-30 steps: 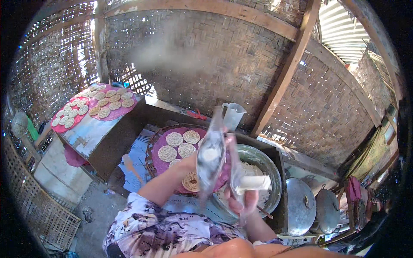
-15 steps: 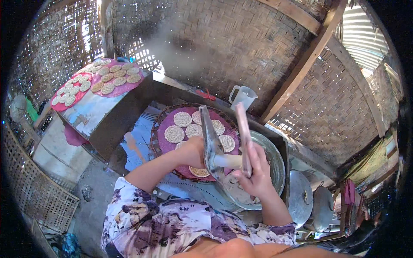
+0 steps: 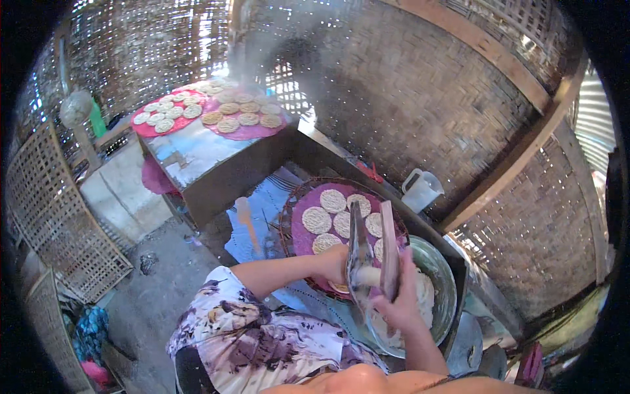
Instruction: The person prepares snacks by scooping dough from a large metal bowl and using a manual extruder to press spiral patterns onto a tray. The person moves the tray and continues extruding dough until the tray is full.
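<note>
A two-part press, with a grey, worn left piece point(image 3: 355, 256) and a wooden right piece point(image 3: 389, 253), stands tilted in front of me. A pale cylinder point(image 3: 368, 276) joins the two pieces; whether it is a plunger or dough I cannot tell. My left hand point(image 3: 333, 262) is closed on the left piece, its fingers partly hidden behind it. On the right piece my right hand point(image 3: 403, 297) is wrapped, thumb at its lower end. Beneath the press lies a round purple mat point(image 3: 303, 226) in a woven tray, bearing several pale lacy rounds of pressed strands point(image 3: 316, 220).
A large metal basin point(image 3: 448, 279) with pale dough point(image 3: 425, 299) sits below my right hand. Behind it stands a clear plastic jug point(image 3: 422, 191). An orange-handled spatula point(image 3: 248, 223) lies on blue cloth. More rounds lie on pink mats atop a box point(image 3: 216, 161) at far left.
The two press pieces have come closer together, and less of the pale cylinder shows between them. The whole view has swung left, so the scene sits further right.
</note>
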